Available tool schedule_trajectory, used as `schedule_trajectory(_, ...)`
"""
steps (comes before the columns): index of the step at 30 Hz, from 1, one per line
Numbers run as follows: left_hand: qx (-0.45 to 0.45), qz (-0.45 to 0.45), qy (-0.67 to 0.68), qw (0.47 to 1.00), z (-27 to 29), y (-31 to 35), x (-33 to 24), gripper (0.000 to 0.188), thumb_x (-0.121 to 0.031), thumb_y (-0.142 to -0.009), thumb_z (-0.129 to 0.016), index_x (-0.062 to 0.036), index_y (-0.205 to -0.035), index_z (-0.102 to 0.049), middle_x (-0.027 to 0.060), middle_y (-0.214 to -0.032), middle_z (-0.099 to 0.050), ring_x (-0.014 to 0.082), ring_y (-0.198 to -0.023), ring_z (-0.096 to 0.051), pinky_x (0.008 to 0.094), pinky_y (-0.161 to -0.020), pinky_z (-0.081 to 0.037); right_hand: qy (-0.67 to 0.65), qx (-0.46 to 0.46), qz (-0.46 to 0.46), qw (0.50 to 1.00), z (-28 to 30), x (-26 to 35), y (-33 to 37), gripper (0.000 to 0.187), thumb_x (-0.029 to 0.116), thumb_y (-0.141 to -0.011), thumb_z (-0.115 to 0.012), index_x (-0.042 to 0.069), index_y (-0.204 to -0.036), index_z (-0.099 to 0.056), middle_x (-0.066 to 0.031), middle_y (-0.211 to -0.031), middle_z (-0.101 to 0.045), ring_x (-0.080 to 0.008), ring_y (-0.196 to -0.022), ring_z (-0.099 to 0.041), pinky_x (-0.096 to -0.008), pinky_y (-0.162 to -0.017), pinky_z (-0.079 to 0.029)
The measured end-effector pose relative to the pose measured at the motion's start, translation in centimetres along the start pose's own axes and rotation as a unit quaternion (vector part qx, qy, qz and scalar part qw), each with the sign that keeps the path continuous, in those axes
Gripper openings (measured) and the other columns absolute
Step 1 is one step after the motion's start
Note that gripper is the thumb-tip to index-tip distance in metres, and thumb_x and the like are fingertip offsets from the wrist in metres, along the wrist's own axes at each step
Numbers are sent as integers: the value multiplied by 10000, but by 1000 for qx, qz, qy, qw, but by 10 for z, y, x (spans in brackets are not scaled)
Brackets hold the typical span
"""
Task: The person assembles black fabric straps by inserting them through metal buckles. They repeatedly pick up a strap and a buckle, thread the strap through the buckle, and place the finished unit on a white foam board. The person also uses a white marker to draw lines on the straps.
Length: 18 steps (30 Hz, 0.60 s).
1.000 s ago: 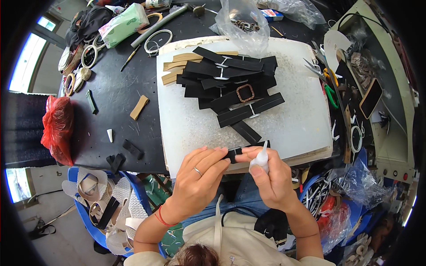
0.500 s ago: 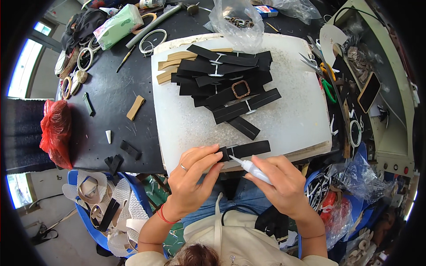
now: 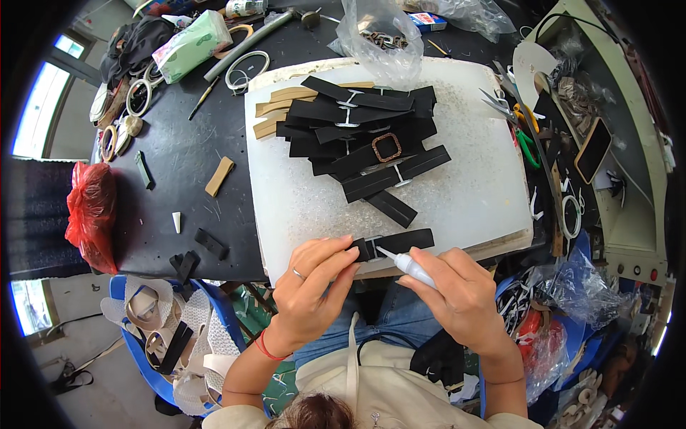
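Cluttered and dark, the surface [image 3: 179, 193] stretches away beyond the hands, with a white cutting board [image 3: 471, 193] laid over its near half. Both hands work at the board's near edge, close to the person's body. The left hand [image 3: 311, 286] pinches one end of a black strap [image 3: 396, 243] between thumb and fingertips, seemingly pressing it flat so it cannot slide. The right hand [image 3: 461, 293] is closed around a small white squeeze bottle [image 3: 409, 263], its thin nozzle angled down to touch the strap just beside the left fingertips; this looks like a grip chosen for fine, steady dosing at one spot. The strap lies along the board's edge, touching both hands' work point.

Farther from the hands, a pile of black straps [image 3: 357, 136] sits mid-board, one carrying a brown square buckle [image 3: 386, 147]; tan strips poke out from under the pile's left end. Beyond that lies a clear plastic bag [image 3: 379, 36]. Well to the left of the left hand hangs a red plastic bag [image 3: 89, 214], and rings [image 3: 246, 70] lie at the far left. Green-handled scissors [image 3: 525, 139] rest past the right hand.

What comes out of the nozzle cannot be seen, and the strap's left end is covered by the fingers. Items at the rim are bent and too small to tell.
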<state>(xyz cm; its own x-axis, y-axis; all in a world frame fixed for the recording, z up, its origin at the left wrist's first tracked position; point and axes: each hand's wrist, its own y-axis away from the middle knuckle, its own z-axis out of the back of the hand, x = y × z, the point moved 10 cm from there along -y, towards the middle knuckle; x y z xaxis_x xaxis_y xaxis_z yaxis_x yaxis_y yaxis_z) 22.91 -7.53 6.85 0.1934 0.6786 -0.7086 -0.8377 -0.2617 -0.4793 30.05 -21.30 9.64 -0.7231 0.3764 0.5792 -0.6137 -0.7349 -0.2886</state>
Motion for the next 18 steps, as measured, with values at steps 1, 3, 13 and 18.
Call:
schedule_trajectory(1,0,-2,0,1000,0,0,0,284,58,-681,-738,3,-952,-672,129,-1010,-666,277,-850,-640,353,-780,-509,1,-3,6,1000,-1,2,-2,426,76,-689,-782,-46,-1056,-605,-76,-731,-521,-204,-636,-533,-307,-552,-458)
schedule_trajectory(3,0,-6,0,1000,0,-1,-1,284,58,-682,-737,2,-953,-671,127,-1014,-665,276,-853,-639,353,-781,-508,-4,4,13,1000,-4,8,-5,416,80,-696,-778,-49,-1051,-604,-75,-730,-517,-206,-635,-530,-307,-550,-457)
schedule_trajectory(13,-8,-14,5,1000,1,1,-2,272,52,-690,-731,-1,-950,-672,130,-1010,-665,281,-845,-635,358,-784,-510,-73,-124,-154,978,17,-38,36,339,47,-744,-755,-13,-1048,-619,-139,-907,-656,-187,-677,-624,-263,-624,-502)
schedule_trajectory(18,-10,-22,5,1000,1,0,-3,255,48,-692,-731,2,-937,-675,131,-1007,-665,282,-845,-637,365,-787,-511,-170,-118,-224,952,-8,-50,52,363,227,-973,-472,-68,-1175,-406,-226,-1233,-561,-218,-998,-573,-306,-862,-451)
